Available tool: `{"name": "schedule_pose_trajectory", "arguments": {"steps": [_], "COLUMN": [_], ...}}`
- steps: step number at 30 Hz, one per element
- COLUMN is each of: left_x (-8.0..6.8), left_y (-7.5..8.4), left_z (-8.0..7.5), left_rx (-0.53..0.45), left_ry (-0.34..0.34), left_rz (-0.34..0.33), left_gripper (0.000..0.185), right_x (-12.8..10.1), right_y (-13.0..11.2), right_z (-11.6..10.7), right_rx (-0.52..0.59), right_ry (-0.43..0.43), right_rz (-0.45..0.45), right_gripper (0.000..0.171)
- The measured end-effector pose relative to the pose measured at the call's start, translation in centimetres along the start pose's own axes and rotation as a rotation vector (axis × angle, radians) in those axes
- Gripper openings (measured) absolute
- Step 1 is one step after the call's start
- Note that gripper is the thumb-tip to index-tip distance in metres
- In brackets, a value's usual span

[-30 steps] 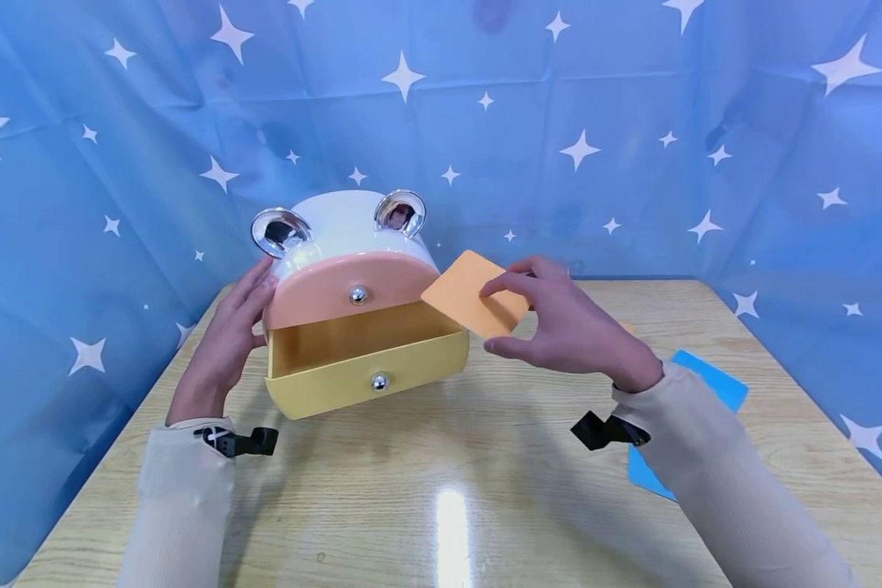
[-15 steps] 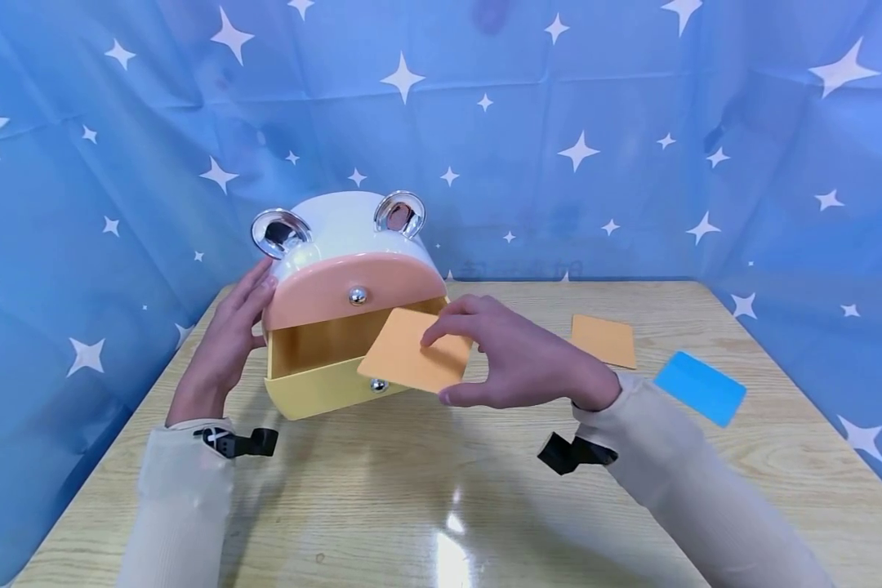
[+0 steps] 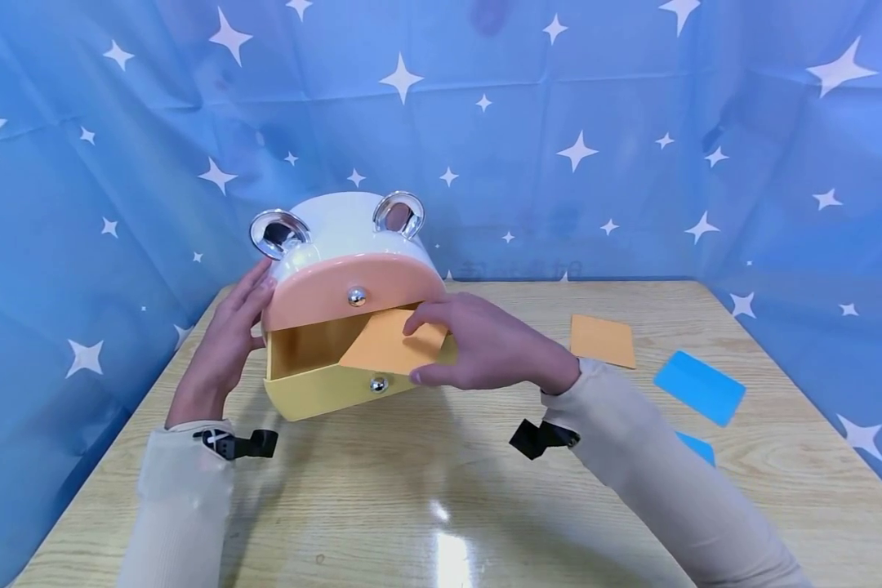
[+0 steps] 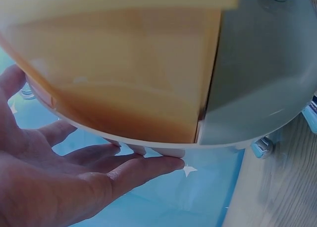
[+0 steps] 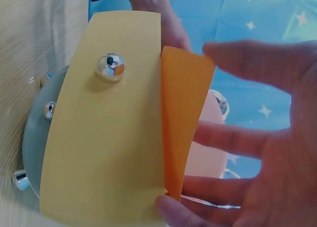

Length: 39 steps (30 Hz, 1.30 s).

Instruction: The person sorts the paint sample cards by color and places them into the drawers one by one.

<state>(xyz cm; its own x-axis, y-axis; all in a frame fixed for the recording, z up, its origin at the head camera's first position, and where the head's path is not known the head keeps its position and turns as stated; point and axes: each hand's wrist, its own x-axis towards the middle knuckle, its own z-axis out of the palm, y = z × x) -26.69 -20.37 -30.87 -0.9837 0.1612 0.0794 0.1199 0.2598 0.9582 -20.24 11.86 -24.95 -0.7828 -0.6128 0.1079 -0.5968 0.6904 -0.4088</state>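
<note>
The right hand [image 3: 488, 353], at the centre of the head view, pinches an orange card [image 3: 393, 345] between thumb and fingers, the other fingers loosely spread. The card is tilted, its far edge dipping into the open yellow drawer [image 3: 338, 380] while its near part lies over the drawer's front rim, just above the silver knob [image 3: 378, 384]. In the right wrist view the card [image 5: 181, 123] is seen edge-on just beside the yellow drawer front [image 5: 104, 138], with the thumb tip at its lower corner and the fingers [image 5: 233, 140] behind it.

The left hand [image 3: 220, 347], at centre left of the head view, lies flat against the side of the small white cabinet [image 3: 338, 224], fingers straight and together, holding nothing. In the left wrist view those fingers [image 4: 138, 170] press along the cabinet's curved edge [image 4: 148, 147].

The cabinet stands at the back left of the wooden table [image 3: 441, 490]. Its upper pink drawer [image 3: 353, 286] is closed, and two shiny silver ears [image 3: 279, 233] sit on top.

At the right of the head view, well apart from the cabinet, another orange card [image 3: 603, 340] lies flat on the table. Further right lies a blue card [image 3: 700, 388], and a second blue card [image 3: 697, 447] shows partly from behind the right sleeve [image 3: 654, 482]. A blue cloth with white stars [image 3: 632, 122] fills the background.
</note>
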Motion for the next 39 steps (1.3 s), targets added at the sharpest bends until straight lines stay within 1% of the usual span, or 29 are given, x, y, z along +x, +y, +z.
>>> {"name": "schedule_pose_trajectory", "arguments": {"steps": [6, 9, 12, 16, 20, 23, 25, 32, 35, 39], "left_x": [0.0, -0.1, 0.0, 0.0, 0.0, 0.0, 0.0, 0.0, 0.0, 0.0], "left_y": [0.0, 0.0, 0.0, 0.0, 0.0, 0.0, 0.0, -0.1, -0.1, -0.1], "left_z": [0.1, 0.1, 0.1, 0.2, 0.1, 0.1, 0.1, 0.0, 0.1, 0.1], "left_rx": [0.004, 0.008, 0.009, 0.006, 0.01, 0.009, 0.003, -0.002, -0.004, -0.003], "left_ry": [0.005, 0.009, 0.011, 0.009, 0.013, 0.015, 0.013, 0.012, 0.012, 0.011], "left_rz": [-0.006, -0.004, -0.003, -0.005, -0.004, -0.004, -0.006, 0.003, 0.006, 0.007], "left_gripper": [0.066, 0.065, 0.065, 0.065, 0.065, 0.065, 0.065, 0.064, 0.064, 0.064], "right_x": [0.1, -0.2, -0.7, -1.5, -2.1, -2.5, -2.9, -4.3, -4.9, -5.8], "right_y": [-0.3, -0.3, 0.2, 1.3, 3.4, 5.6, 7.1, 11.9, 13.3, 14.8], "right_z": [0.3, 0.2, -0.2, -1.3, -2.6, -3.4, -3.6, -3.2, -2.8, -2.4], "right_rx": [0.043, 0.06, 0.082, 0.095, 0.094, 0.109, 0.111, 0.082, 0.071, 0.043], "right_ry": [0.063, 0.093, 0.124, 0.146, 0.162, 0.174, 0.182, 0.172, 0.157, 0.137], "right_rz": [0.075, 0.077, 0.088, 0.145, 0.243, 0.314, 0.346, 0.442, 0.491, 0.532], "right_gripper": [0.046, 0.044, 0.041, 0.04, 0.039, 0.037, 0.036, 0.038, 0.043, 0.049]}}
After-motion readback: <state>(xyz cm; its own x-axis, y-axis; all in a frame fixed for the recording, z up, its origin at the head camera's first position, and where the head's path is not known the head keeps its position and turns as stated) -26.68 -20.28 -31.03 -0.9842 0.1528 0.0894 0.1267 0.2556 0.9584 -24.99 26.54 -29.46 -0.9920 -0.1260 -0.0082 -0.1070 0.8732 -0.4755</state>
